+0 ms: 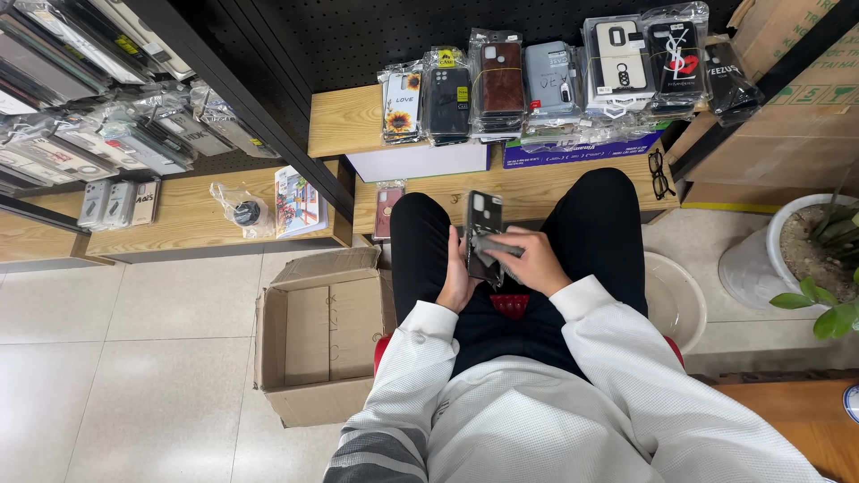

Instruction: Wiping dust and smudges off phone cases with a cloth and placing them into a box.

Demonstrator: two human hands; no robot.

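Note:
I sit with my knees in black trousers against a low wooden shelf (pixel 537 190). My left hand (pixel 458 277) grips a dark phone case (pixel 483 215) from behind and holds it upright over my lap. My right hand (pixel 535 261) presses a grey cloth (pixel 495 247) against the lower part of the case. Both sleeves are white. Behind the case, on the shelf, stands a row of packaged phone cases (pixel 555 80) in clear wrappers.
An open cardboard box (pixel 324 333) lies on the tiled floor at my left. A pale round basin (pixel 677 300) sits at my right, beyond it a potted plant (pixel 819 259). Black glasses (pixel 659 174) rest on the shelf. More packaged cases (pixel 98 134) fill the left racks.

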